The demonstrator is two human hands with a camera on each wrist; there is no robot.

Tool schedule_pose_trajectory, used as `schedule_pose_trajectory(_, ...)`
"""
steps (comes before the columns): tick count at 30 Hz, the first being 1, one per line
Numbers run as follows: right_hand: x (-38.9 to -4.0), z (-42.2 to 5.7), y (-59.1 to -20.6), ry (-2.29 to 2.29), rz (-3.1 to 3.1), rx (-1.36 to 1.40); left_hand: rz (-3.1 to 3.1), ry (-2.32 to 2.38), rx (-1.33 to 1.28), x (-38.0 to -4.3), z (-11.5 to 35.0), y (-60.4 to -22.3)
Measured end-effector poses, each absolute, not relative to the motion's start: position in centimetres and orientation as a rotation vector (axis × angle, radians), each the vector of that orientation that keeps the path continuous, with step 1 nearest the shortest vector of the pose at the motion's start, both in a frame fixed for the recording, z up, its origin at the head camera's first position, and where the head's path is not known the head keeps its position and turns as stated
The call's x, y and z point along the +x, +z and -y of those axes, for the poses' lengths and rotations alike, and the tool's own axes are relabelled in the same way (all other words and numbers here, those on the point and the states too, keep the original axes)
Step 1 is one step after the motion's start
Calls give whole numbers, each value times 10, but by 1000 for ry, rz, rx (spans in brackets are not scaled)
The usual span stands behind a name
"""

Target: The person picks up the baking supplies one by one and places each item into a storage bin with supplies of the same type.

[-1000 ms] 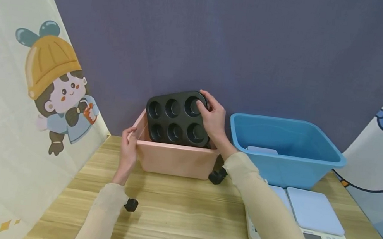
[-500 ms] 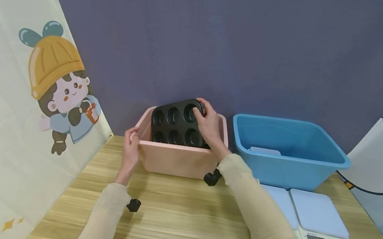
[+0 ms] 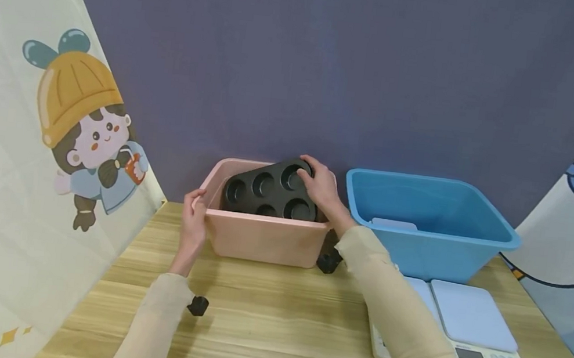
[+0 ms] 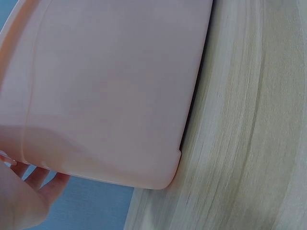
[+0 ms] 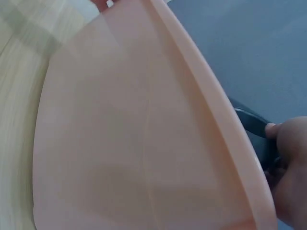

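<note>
A black muffin pan [image 3: 276,194] with round cups stands tilted inside the pink plastic bin [image 3: 265,241], its right side higher than its left. The bin's front wall hides its lower part. My right hand [image 3: 321,187] pinches the pan's upper right corner, thumb over the cup side. In the right wrist view, a bit of the dark pan [image 5: 252,125] shows past the bin's rim beside the thumb. My left hand [image 3: 193,221] grips the bin's left rim at the front corner. From the left wrist, the fingers [image 4: 53,188] appear behind the bin's edge.
Right of the pink bin stands a blue bin [image 3: 426,255] with a pale flat item [image 3: 393,224] inside. Two white kitchen scales [image 3: 474,315] lie before it, one partly under my right sleeve. A dark curtain [image 3: 298,75] hangs behind the wooden table [image 3: 261,322].
The muffin pan has gone down deeper into the pink bin, my right hand lowering with it. More of the bin's back rim shows. My left hand keeps its place on the rim.
</note>
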State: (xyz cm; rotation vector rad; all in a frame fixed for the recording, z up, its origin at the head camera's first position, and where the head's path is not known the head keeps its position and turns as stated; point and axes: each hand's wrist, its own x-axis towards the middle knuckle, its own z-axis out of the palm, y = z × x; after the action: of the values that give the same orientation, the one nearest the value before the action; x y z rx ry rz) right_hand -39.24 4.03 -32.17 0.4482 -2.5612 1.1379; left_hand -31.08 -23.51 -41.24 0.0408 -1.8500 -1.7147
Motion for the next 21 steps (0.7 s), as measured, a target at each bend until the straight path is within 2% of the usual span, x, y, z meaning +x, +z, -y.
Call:
schedule_pose_trajectory(11,-398,-55,-333,512,2822,390,1896,-1757,58,-294,237,-396)
schedule_pose_trajectory(17,-398,-58,-337,535,2804,414,1919,-1722,56,-286,230,-388)
schedule_pose_trajectory(21,-398,-62,-333,596,2756,488,1905,-1727,50,-298,236,-398)
